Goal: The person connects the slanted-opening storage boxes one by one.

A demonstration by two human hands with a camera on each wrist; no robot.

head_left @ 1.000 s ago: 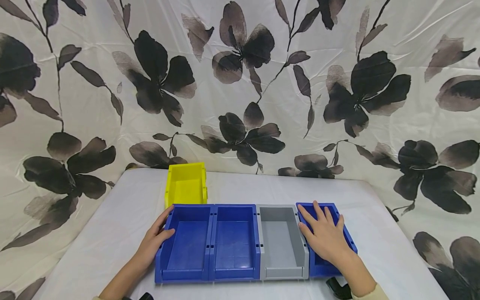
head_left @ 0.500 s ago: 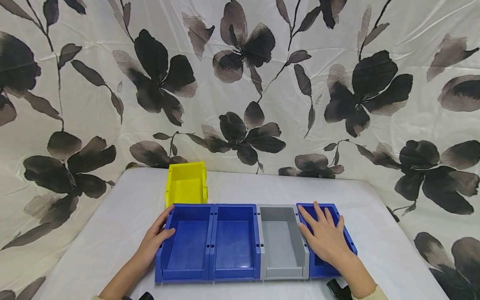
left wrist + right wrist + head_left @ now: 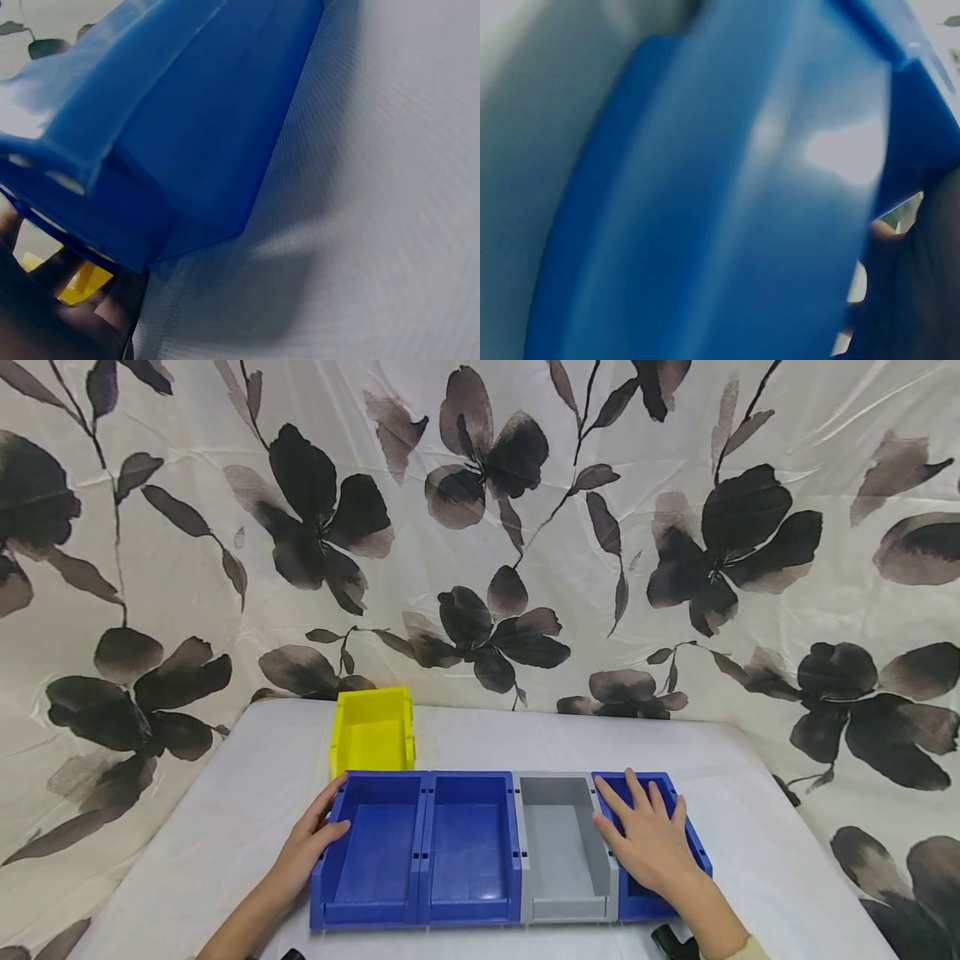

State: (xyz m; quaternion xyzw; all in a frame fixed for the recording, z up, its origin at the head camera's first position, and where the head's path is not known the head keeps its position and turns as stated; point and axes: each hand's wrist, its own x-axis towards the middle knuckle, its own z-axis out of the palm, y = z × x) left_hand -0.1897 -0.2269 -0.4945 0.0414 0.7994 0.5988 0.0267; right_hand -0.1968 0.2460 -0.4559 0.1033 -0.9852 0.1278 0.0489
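Four plastic storage bins stand side by side in the head view. At the left end, my left hand (image 3: 302,842) grips a blue bin (image 3: 377,852), its thumb over the side rim and its fingers at the rear corner. A second blue bin (image 3: 471,852) and a grey bin (image 3: 558,843) fill the middle. On the right, my right hand (image 3: 654,835) lies spread over another blue bin (image 3: 647,903), thumb at the rim beside the grey one. Fingers (image 3: 112,307) show behind the bin's end in the left wrist view.
Behind the left blue bin sits a yellow bin (image 3: 372,731). Everything stands on a white-covered table (image 3: 780,868), with a floral cloth (image 3: 480,552) hanging at the back. Dark objects (image 3: 675,942) show near both wrists.
My right hand has shifted very slightly left, with the right blue bin's edge also a touch further left. The left hand keeps its place.
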